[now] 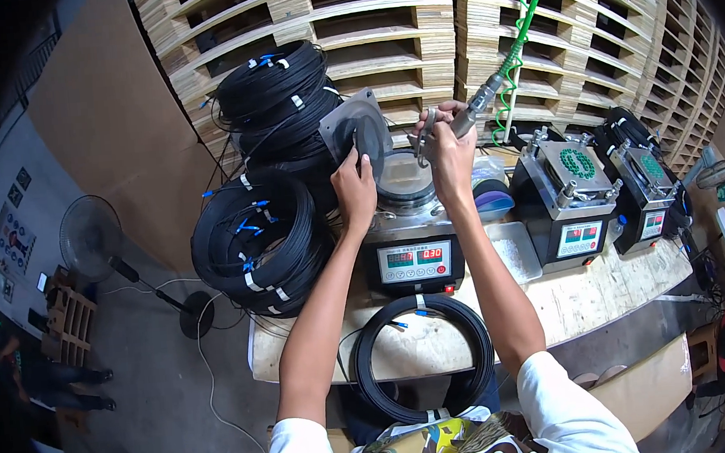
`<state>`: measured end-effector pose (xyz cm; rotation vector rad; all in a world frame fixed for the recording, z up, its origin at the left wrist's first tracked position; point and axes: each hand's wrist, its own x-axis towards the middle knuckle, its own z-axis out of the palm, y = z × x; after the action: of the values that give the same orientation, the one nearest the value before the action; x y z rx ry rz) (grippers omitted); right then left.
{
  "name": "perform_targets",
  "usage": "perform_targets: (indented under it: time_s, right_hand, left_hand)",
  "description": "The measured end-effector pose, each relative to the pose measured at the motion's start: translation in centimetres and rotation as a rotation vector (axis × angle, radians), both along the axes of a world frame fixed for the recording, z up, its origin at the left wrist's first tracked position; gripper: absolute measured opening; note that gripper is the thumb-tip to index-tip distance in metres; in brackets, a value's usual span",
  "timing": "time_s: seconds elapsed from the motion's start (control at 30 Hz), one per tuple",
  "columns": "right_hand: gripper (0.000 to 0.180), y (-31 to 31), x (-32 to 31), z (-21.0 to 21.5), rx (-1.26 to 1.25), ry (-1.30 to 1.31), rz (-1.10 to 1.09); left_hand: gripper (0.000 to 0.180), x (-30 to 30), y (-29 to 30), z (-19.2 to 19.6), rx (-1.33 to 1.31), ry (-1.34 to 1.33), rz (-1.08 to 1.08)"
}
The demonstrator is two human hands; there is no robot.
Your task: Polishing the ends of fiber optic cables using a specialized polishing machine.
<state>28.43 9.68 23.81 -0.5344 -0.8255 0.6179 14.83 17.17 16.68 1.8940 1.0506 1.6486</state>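
The left hand (355, 190), fingers closed on the lower edge of a tilted metal plate (344, 127), holds it above the left rear of the machine with a red display (413, 244), on the bench (581, 303). The right hand (452, 147), curled round an air gun (477, 105) with a green hose (524, 33), is above the machine's right side. A black cable coil (363, 358) sits just in front of the machine; piled coils (272, 106) stand to its left
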Motion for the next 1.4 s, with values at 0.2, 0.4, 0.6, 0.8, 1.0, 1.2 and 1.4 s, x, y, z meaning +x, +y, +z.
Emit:
perform_targets:
  time_s: [0.2, 0.4, 0.6, 0.8, 1.0, 1.2, 1.4]
  right_hand:
    - [0.025, -2.2, 2.8, -2.1, -0.219, -0.089, 0.046]
    - [0.030, -4.2, 7.8, -2.5, -0.207, -0.038, -0.015]
    - [0.032, -5.3, 10.3, -2.1, -0.226, -0.046, 0.009]
    - [0.033, -6.0, 12.3, -3.0, -0.240, -0.073, 0.022]
    - [0.032, -6.6, 15.0, -3.8, -0.264, -0.097, 0.021]
    - [0.017, -5.6, 21.5, -1.8, -0.433, -0.415, -0.199]
    - [0.034, -1.4, 34.7, 2.1, -0.762, -1.057, -0.516]
  left_hand:
    - [0.028, -0.9, -0.4, 1.1, 0.074, 0.155, -0.113]
    - [0.032, -1.5, -0.5, 3.0, 0.192, 0.660, -0.386]
    - [0.039, -2.4, 1.0, 2.8, 0.028, 1.020, -0.504]
    - [0.035, -2.0, 0.9, 2.3, 0.061, 0.996, -0.526]
    - [0.035, -1.0, 1.3, 2.4, 0.034, 0.988, -0.540]
    - [0.022, -1.9, 0.6, 1.8, 0.084, 0.596, -0.484]
    - [0.019, -4.2, 1.2, -1.6, 0.067, -0.099, 0.131]
